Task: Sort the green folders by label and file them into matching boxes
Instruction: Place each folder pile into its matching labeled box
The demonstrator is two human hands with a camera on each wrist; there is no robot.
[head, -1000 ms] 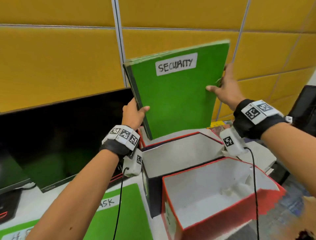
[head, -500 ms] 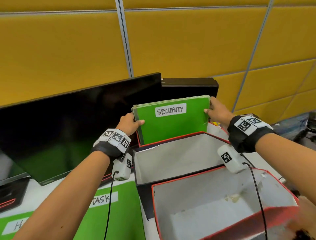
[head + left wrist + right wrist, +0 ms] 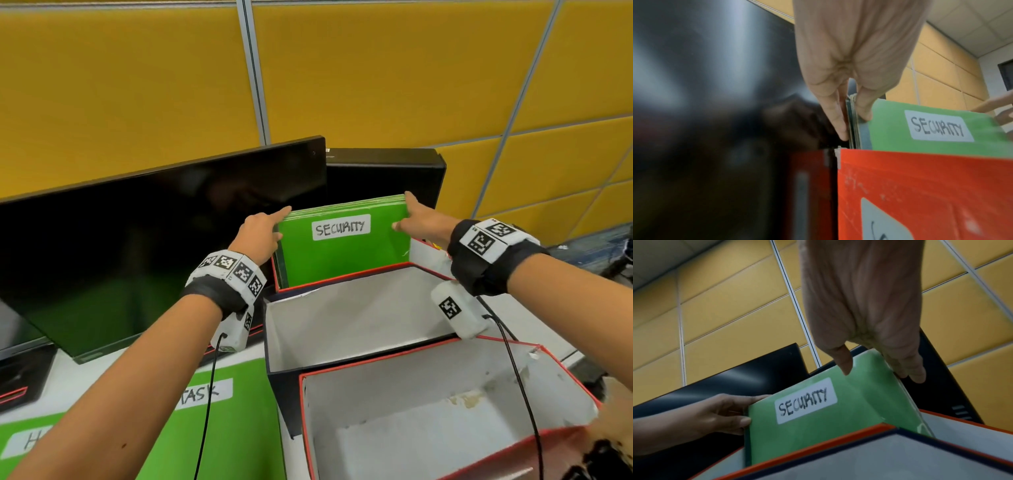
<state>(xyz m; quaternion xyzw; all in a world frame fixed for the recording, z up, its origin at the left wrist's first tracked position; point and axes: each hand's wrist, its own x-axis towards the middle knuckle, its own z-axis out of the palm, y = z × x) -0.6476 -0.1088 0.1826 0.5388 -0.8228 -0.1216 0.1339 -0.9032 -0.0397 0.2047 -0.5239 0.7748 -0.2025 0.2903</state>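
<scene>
1. The SECURITY folder [image 3: 342, 246], which a second ago was held high in front of the yellow wall [image 3: 376, 85], has come down into the far box [image 3: 346, 277]. Its lower part is now behind the box's red rim, while the label and top edge stand above it.

2. The left hand [image 3: 260, 233] pinches the folder's upper left corner. In the left wrist view the thumb lies on the green front and the fingers [image 3: 835, 116] go behind the stack of sheets.

3. The right hand [image 3: 421, 222] holds the upper right corner. The right wrist view shows the thumb on the front face and the fingers curled over the right edge.

4. The folder stands nearly upright in the box, leaning a little toward the black monitor [image 3: 154, 240] behind.

5. Whether its bottom edge has reached the box floor is hidden by the near wall.

6. In my judgement this folder is almost filed. What remains is to let it settle and release both corners.

7. The middle box [image 3: 359, 322] and near box [image 3: 445, 411] look empty of folders.

8. Two more folders lie flat on the desk [image 3: 68, 380] at lower left: the TASK folder [image 3: 222, 428], and another folder [image 3: 27, 442] whose label is cut off. So most of the sorting seems yet to be done.
</scene>
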